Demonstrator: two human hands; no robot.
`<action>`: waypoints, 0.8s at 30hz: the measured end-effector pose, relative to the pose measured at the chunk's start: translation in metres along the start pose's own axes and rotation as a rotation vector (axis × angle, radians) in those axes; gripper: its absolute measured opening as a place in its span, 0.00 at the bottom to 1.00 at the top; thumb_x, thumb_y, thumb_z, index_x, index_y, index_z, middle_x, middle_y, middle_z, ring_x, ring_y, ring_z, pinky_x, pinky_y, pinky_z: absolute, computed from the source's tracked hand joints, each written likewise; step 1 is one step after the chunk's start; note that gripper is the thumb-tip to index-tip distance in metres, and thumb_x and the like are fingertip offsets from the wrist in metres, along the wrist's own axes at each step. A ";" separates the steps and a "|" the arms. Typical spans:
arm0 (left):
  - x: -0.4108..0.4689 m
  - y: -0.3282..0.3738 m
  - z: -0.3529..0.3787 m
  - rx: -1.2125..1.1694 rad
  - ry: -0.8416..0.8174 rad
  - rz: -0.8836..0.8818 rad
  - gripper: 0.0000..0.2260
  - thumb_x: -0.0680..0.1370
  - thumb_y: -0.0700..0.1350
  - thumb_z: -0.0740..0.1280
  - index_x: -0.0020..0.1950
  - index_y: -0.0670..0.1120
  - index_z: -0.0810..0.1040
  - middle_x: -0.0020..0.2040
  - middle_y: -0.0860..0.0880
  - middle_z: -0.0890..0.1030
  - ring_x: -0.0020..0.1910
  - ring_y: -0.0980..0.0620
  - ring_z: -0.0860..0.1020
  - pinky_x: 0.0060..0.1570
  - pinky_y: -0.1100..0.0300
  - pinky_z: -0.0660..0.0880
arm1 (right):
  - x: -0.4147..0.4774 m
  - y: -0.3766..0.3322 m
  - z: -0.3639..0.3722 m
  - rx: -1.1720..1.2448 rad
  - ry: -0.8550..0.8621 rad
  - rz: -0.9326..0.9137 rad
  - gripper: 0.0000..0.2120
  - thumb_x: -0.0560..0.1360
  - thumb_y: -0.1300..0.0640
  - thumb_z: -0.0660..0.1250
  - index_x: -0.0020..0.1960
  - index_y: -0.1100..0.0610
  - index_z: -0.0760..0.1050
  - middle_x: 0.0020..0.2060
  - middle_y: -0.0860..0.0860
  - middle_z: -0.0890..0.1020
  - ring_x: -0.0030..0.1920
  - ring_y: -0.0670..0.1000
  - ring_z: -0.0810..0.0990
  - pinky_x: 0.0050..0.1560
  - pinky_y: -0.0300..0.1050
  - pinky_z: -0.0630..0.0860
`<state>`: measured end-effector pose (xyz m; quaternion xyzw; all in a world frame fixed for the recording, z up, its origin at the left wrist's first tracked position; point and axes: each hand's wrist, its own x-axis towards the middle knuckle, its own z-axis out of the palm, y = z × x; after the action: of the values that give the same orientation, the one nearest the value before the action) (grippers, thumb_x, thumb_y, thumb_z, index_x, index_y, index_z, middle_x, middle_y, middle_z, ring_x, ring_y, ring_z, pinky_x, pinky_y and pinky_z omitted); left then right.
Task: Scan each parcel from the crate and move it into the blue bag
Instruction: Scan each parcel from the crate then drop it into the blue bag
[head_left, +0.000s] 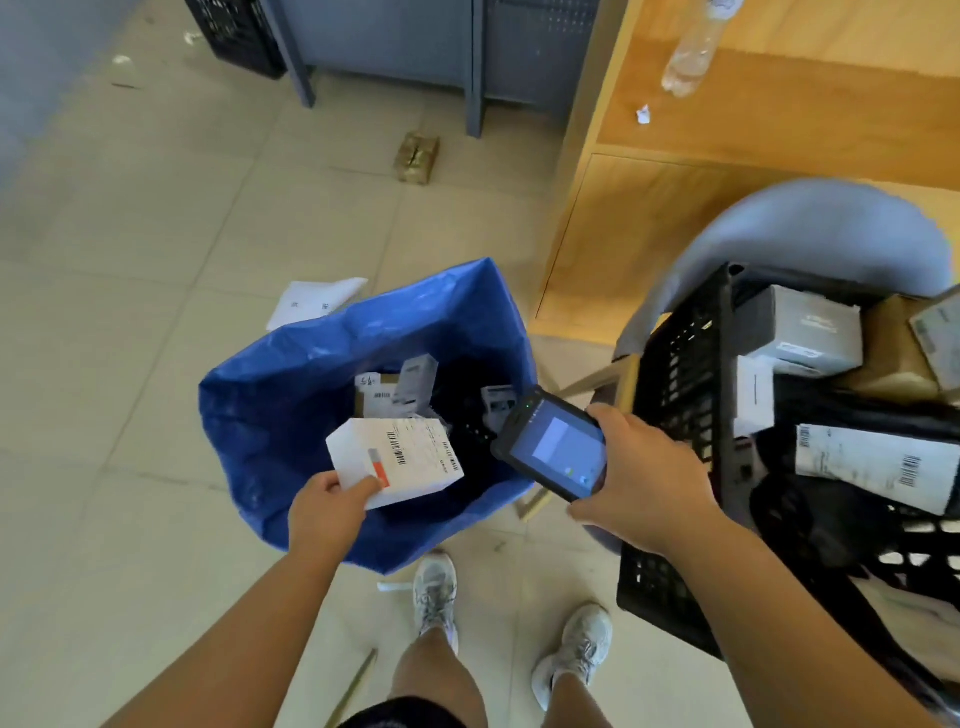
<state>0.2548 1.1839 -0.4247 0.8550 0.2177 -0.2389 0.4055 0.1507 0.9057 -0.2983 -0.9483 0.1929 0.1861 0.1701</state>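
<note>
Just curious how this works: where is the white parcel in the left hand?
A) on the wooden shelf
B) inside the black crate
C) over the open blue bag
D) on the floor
C: the left hand grips the white parcel above the open blue bag.

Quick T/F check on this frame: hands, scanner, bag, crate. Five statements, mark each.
1. The left hand holds a white parcel over the blue bag. True.
2. The right hand is empty. False: its fingers grip a handheld scanner.
3. The blue bag has nothing inside. False: several parcels lie in it.
4. The black crate holds parcels. True.
5. A brown packet lies on the floor beyond the bag. True.
</note>
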 end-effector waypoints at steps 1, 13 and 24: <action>0.015 -0.002 -0.003 0.036 -0.010 0.003 0.13 0.69 0.49 0.74 0.50 0.44 0.79 0.43 0.47 0.83 0.42 0.45 0.81 0.49 0.45 0.78 | 0.008 -0.010 0.006 -0.011 -0.010 0.009 0.39 0.59 0.41 0.73 0.64 0.47 0.60 0.51 0.46 0.72 0.48 0.50 0.72 0.45 0.47 0.68; 0.174 -0.039 0.031 0.175 -0.083 -0.096 0.08 0.71 0.50 0.70 0.42 0.46 0.77 0.37 0.50 0.78 0.34 0.53 0.74 0.29 0.60 0.67 | 0.122 -0.071 0.090 -0.124 -0.039 0.062 0.35 0.59 0.42 0.72 0.61 0.46 0.60 0.46 0.45 0.73 0.45 0.51 0.73 0.40 0.47 0.69; 0.238 -0.088 0.096 0.201 -0.194 -0.001 0.12 0.75 0.40 0.68 0.57 0.41 0.79 0.53 0.43 0.80 0.45 0.50 0.74 0.41 0.60 0.69 | 0.164 -0.067 0.146 -0.207 -0.006 0.032 0.41 0.59 0.39 0.73 0.65 0.45 0.56 0.51 0.44 0.73 0.48 0.50 0.73 0.41 0.45 0.67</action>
<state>0.3710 1.2005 -0.6698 0.8641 0.1528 -0.3412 0.3369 0.2775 0.9721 -0.4778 -0.9570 0.1871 0.2106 0.0690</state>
